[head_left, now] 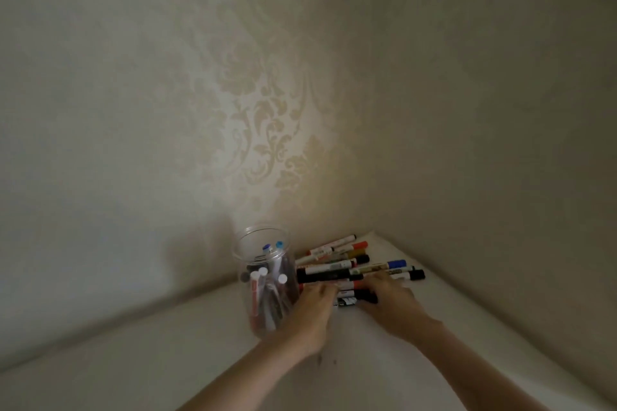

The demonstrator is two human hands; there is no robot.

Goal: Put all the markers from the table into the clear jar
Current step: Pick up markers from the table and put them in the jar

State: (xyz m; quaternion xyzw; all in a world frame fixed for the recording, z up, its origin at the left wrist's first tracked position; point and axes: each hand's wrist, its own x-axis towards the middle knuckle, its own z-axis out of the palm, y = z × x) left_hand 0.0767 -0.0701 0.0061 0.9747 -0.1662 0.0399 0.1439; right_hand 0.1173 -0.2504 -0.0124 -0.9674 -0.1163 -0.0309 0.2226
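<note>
A clear jar (267, 280) stands on the white table (207, 344) near the wall corner, with several markers upright inside it. To its right lies a pile of markers (350, 264) with black, red, orange and blue caps. My left hand (312, 310) reaches in beside the jar, and its fingertips touch the near edge of the pile; their grip is hidden. My right hand (389, 297) lies over the pile's near side, fingers curled round a black marker (365, 296).
Patterned wallpaper (267, 127) rises straight behind the jar, and a plain wall (484, 143) closes off the right side, so the pile sits in the corner. The table's bare surface stretches to the left and toward me.
</note>
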